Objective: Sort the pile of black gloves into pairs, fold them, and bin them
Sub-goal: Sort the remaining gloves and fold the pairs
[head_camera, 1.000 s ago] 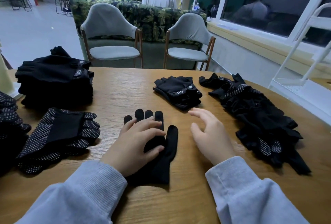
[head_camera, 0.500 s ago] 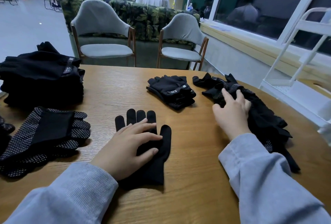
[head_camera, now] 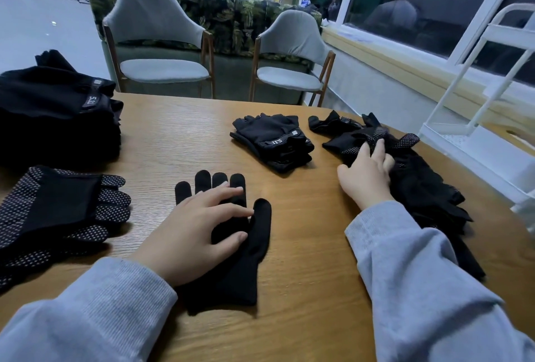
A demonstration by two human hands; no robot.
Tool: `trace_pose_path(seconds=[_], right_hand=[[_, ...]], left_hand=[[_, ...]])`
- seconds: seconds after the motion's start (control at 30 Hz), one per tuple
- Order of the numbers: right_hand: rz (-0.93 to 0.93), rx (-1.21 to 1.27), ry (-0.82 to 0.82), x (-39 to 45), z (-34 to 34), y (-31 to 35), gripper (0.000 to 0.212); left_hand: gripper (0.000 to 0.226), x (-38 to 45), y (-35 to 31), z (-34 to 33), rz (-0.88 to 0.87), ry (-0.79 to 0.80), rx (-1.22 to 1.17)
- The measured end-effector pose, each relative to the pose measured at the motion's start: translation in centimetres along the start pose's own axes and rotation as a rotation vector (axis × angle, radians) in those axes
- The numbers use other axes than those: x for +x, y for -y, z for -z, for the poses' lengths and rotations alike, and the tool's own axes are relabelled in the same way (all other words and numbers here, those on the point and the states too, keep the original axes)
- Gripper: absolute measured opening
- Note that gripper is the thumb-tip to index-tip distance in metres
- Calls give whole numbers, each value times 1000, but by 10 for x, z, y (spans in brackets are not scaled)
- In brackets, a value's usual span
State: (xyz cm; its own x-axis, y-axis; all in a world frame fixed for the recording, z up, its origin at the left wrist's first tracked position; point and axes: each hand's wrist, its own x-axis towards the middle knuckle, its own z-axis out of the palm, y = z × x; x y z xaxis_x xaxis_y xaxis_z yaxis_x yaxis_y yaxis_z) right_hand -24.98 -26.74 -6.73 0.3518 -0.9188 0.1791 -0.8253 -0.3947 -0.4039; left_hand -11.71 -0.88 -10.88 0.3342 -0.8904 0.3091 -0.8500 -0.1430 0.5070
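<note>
Gloves are the work here: one plain black glove (head_camera: 240, 248) lies flat on the wooden table (head_camera: 179, 141), its long axis running away from the person, fingertips pointing to the far edge, cuff nearest. The left hand (head_camera: 197, 231) rests on its palm, fingers straight and slightly spread, glove fingertips showing just beyond them. The right hand (head_camera: 367, 176) reaches into the loose pile of gloves (head_camera: 419, 182), fingers curled round a dotted glove (head_camera: 376, 134) at its top.
</note>
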Motion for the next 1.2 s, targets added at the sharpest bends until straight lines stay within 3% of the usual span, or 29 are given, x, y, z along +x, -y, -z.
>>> trace_pose_path(seconds=[0.37, 0.73, 0.9, 1.2], right_hand=[[186, 49, -138, -16, -1, 5, 64], [383, 350, -252, -40, 9, 9, 58], [491, 443, -267, -61, 10, 16, 51], [660, 523, -435, -95, 9, 35, 48]], left_hand=[[56, -2, -3, 2, 34, 8, 28], [43, -3, -3, 4, 44, 18, -22], [46, -6, -4, 4, 17, -30, -49], [38, -11, -24, 6, -119, -164, -129]])
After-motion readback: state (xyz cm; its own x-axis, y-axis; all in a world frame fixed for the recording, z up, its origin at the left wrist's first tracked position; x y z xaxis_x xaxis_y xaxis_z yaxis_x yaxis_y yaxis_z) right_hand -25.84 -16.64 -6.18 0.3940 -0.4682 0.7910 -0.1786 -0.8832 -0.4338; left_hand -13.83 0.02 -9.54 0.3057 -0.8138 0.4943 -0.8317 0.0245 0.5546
